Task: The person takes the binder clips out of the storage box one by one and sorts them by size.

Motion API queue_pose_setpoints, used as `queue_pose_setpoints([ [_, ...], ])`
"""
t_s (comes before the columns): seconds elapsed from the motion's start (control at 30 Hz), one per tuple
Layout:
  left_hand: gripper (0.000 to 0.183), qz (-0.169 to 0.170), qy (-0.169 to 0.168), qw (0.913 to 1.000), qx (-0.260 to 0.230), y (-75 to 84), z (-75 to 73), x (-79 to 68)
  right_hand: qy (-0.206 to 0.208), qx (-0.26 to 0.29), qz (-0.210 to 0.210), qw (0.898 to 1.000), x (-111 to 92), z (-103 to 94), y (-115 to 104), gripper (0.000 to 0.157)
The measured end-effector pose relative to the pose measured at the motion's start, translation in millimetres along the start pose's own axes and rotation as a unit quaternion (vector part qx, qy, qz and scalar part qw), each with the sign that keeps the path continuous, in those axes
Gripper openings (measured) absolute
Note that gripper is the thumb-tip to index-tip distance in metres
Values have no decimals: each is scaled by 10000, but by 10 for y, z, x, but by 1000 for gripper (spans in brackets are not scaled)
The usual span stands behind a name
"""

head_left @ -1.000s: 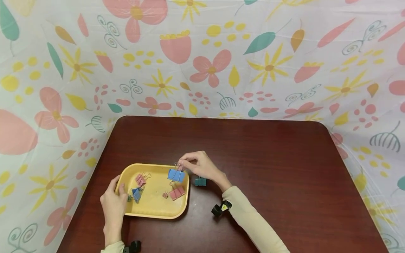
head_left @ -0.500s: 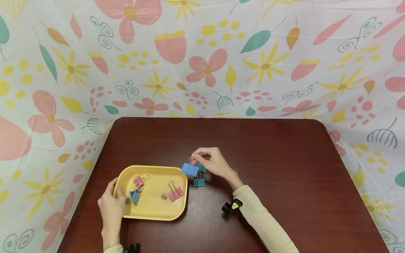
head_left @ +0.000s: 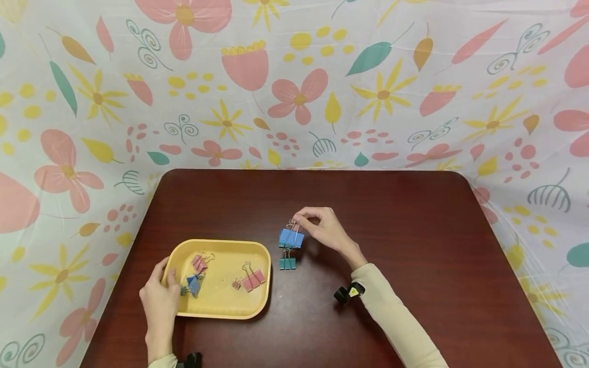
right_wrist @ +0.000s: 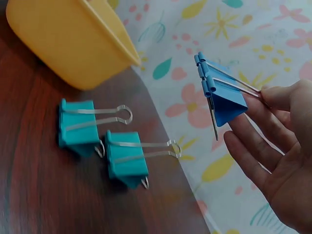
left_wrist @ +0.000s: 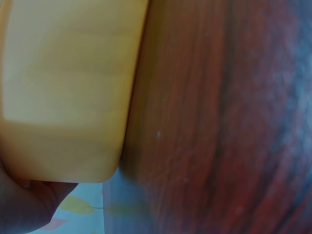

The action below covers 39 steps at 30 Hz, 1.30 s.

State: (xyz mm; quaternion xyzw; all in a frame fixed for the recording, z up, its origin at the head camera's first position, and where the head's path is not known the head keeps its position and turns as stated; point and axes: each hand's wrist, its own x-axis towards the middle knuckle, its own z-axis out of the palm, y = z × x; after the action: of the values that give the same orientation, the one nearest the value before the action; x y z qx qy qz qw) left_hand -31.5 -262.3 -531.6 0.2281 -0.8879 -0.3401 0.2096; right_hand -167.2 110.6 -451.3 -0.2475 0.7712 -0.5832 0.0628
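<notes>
My right hand (head_left: 324, 229) pinches a blue binder clip (head_left: 291, 238) by its wire handle, holding it up off the table. In the right wrist view the blue clip's body hangs beyond the thumb, and two teal binder clips, a nearer one (right_wrist: 126, 158) and one by the tray (right_wrist: 80, 124), rest on the table. From the head, the blue clip covers most of one teal clip; the other teal clip (head_left: 287, 263) shows below it. My left hand (head_left: 158, 301) grips the left rim of a yellow tray (head_left: 221, 302), thumb over the edge.
Inside the tray lie a large pink binder clip (head_left: 253, 280), a tiny pink one (head_left: 236, 283), pink clips (head_left: 200, 263) at the upper left, and a blue clip (head_left: 193, 284) beside a small teal one (head_left: 183, 290). A flowered cloth (head_left: 299, 97) hangs behind the brown table (head_left: 414, 245).
The right hand has carried the blue binder clip from above the tray's right side to the right, over the teal clips. The left hand keeps its grip on the tray.
</notes>
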Motion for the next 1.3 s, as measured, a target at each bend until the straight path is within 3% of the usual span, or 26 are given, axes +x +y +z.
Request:
queue_pose_setpoints([
  [0.27,32,49,48,10000,-3,6,-4,-5,265,-161,60,9995,-73,-237,126,16],
  [0.5,32,20,8,10000,-31,8,-10,1,218,-349,126,9991,-141,-366,332,18],
  [0.77,32,-25,-65,10000,18,17,-17,0,285,-650,138,9974,-216,-383,565,17],
  [0.9,32,-25,-46,10000,8,22,-11,5,296,-749,364,9961,-243,-387,654,19],
  [1.07,32,-41,-26,10000,12,24,-6,10,269,-911,723,9928,-265,-392,935,23],
  [1.3,32,-76,-68,9999,66,21,-17,5,299,-903,736,9927,-295,-401,1121,24],
])
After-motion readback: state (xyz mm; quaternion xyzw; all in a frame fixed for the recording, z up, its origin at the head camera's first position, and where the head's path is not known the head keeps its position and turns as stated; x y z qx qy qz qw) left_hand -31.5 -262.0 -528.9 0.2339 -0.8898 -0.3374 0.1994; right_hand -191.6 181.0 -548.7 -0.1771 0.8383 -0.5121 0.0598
